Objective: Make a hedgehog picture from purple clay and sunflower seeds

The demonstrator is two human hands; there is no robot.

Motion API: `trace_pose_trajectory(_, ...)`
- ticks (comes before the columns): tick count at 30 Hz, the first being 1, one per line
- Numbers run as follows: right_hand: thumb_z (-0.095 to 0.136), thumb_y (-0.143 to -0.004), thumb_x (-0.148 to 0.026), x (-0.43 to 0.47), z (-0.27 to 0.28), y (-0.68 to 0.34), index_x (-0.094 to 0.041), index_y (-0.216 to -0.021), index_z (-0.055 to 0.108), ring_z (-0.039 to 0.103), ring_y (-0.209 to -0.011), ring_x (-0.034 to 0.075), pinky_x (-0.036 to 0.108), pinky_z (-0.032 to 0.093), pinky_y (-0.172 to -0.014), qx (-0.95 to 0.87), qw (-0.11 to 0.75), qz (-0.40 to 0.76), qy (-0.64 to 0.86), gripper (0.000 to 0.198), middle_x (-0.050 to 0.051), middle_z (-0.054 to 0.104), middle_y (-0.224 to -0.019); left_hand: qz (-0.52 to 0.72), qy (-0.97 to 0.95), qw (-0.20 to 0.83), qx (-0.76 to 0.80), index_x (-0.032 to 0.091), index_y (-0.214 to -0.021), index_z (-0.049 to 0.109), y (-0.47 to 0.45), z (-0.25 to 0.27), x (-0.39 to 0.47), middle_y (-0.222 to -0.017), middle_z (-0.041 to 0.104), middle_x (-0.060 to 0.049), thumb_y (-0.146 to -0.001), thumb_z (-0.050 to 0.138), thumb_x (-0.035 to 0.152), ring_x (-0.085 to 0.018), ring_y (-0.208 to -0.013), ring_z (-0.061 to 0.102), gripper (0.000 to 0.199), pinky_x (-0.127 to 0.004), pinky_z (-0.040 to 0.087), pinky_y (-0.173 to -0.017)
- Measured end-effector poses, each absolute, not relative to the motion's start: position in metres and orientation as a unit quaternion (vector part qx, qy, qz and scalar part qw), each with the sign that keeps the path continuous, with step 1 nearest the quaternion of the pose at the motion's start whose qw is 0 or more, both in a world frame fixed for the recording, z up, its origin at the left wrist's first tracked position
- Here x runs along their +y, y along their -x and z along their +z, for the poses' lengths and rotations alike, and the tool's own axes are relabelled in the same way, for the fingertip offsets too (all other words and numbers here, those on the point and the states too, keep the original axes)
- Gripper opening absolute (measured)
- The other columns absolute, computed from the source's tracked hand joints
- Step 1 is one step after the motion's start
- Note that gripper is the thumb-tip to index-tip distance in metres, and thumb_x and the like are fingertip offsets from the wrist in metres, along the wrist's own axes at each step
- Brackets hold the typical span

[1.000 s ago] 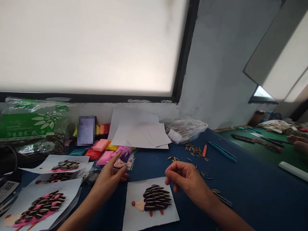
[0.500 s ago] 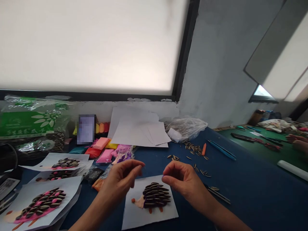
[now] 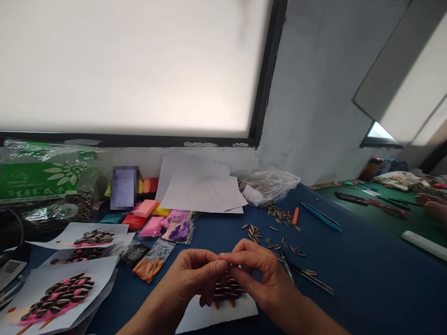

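Observation:
My left hand (image 3: 199, 272) and my right hand (image 3: 258, 267) meet fingertip to fingertip, both pinched closed. Whatever lies between the fingers is too small or hidden to make out. Beneath them is a white sheet of paper (image 3: 216, 316) bearing a hedgehog picture (image 3: 228, 291), its spines made of striped sunflower seeds and its feet orange. My hands cover the hedgehog's head and part of its back. Tweezers (image 3: 287, 267) lie just beyond my right hand, with loose sunflower seeds (image 3: 279, 214) scattered behind.
Finished-looking seed pictures (image 3: 59, 298) are stacked at left. Packets of coloured clay (image 3: 150, 267) lie behind my left hand. White paper sheets (image 3: 202, 190) and a clear plastic bag (image 3: 270, 184) sit by the wall. Blue tweezers (image 3: 321, 216) rest at right; another person's hand (image 3: 433, 204) shows far right.
My hands were apart above the hedgehog picture, a tiny purple bit showing at my right fingertips. They have come together, fingertips touching, and the purple bit no longer shows.

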State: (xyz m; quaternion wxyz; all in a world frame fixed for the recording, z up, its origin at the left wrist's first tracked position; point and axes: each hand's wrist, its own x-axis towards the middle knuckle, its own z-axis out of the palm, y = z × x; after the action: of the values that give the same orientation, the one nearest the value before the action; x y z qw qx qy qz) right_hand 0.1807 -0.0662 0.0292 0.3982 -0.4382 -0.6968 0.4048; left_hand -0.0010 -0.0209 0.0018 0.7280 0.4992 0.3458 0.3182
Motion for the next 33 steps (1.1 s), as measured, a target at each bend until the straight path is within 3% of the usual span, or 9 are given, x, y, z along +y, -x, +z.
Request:
trace_pose_trajectory(8,0.056,-0.095,-0.033,-0.066,0.024,-0.179,-0.025,-0.123,0.069,0.056,-0.081,0.016,0.029,0.05,-0.07,-0.659,0.386,0.486,0.424,0.032,0.003,0.056,-0.09,0.362,-0.504,0.691,0.371,0.017,-0.063,0.057,-0.001,0.005,-0.024,-0.045,0.051,0.005,-0.075,0.071,0.064,-0.008,-0.041,0.044,0.051,-0.02,0.03,-0.046)
trace_pose_trajectory(14,0.055,-0.092,-0.024,-0.073,0.023,-0.174,-0.027,-0.143,0.052,0.06,-0.076,0.017,0.032,0.051,-0.071,-0.7,0.369,0.427,0.438,0.051,0.003,0.065,-0.083,0.341,-0.538,0.667,0.387,0.015,-0.068,0.064,0.001,0.008,-0.022,-0.045,0.053,0.003,-0.08,0.063,0.066,-0.01,-0.042,0.048,0.052,-0.021,0.03,-0.046)
trace_pose_trajectory(19,0.053,-0.094,-0.026,-0.068,0.027,-0.181,-0.023,-0.148,0.043,0.06,-0.069,0.015,0.031,0.051,-0.069,-0.693,0.358,0.414,0.469,0.055,0.0,0.064,-0.078,0.373,-0.528,0.656,0.39,0.015,-0.079,0.067,0.005,0.006,-0.018,-0.056,0.06,0.003,-0.072,0.075,0.058,-0.01,-0.045,0.05,0.044,-0.021,0.034,-0.047)
trace_pose_trajectory(23,0.053,-0.096,-0.037,-0.06,0.031,-0.19,-0.018,-0.133,0.058,0.059,-0.071,0.015,0.03,0.05,-0.071,-0.652,0.395,0.391,0.515,0.041,-0.001,0.062,-0.075,0.378,-0.515,0.659,0.397,0.019,-0.078,0.058,0.008,0.009,-0.016,-0.051,0.053,0.007,-0.069,0.079,0.054,-0.009,-0.044,0.049,0.042,-0.021,0.036,-0.048)
trace_pose_trajectory(29,0.063,-0.09,-0.039,-0.062,0.032,-0.189,-0.019,-0.091,0.066,0.058,-0.07,0.015,0.027,0.047,-0.065,-0.661,0.402,0.387,0.502,0.021,0.0,0.063,-0.075,0.324,-0.54,0.676,0.381,0.016,-0.07,0.059,0.002,0.014,-0.021,-0.054,0.058,0.003,-0.073,0.065,0.071,-0.009,-0.041,0.05,0.055,-0.021,0.033,-0.044)
trace_pose_trajectory(33,0.06,-0.092,-0.037,-0.065,0.031,-0.187,-0.018,-0.071,0.063,0.056,-0.064,0.014,0.027,0.045,-0.062,-0.674,0.404,0.375,0.492,0.028,-0.001,0.061,-0.066,0.306,-0.552,0.677,0.378,0.018,-0.068,0.053,-0.001,0.014,-0.024,-0.044,0.05,0.007,-0.068,0.073,0.066,-0.009,-0.04,0.048,0.052,-0.02,0.032,-0.044)
